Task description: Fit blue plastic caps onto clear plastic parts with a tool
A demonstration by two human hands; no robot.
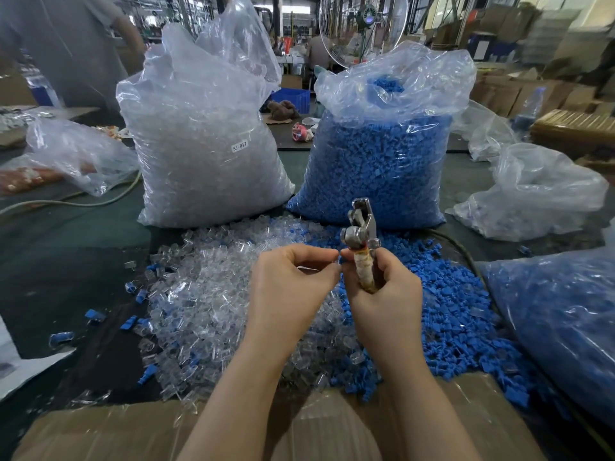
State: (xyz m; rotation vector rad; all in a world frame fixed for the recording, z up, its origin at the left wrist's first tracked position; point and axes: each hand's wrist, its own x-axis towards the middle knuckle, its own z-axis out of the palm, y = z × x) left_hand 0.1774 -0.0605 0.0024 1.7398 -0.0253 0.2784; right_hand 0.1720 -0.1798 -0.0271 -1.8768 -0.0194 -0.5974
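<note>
My right hand [382, 291] grips the tape-wrapped handle of a metal plier-like tool [361, 227], held upright with its jaws pointing up. My left hand [289, 287] is curled beside it, thumb and forefinger pinched at the tool's handle; a small clear part seems to sit under the fingers, but I cannot tell for sure. Below both hands lies a heap of loose clear plastic parts [206, 301] on the left, merging into a heap of loose blue caps [456, 311] on the right.
A tall bag of clear parts [203, 144] and a tall bag of blue caps [376, 168] stand behind the heaps. Another bag of blue pieces [565, 314] lies at right. A cardboard box [116, 430] edges the front. A person stands at far left.
</note>
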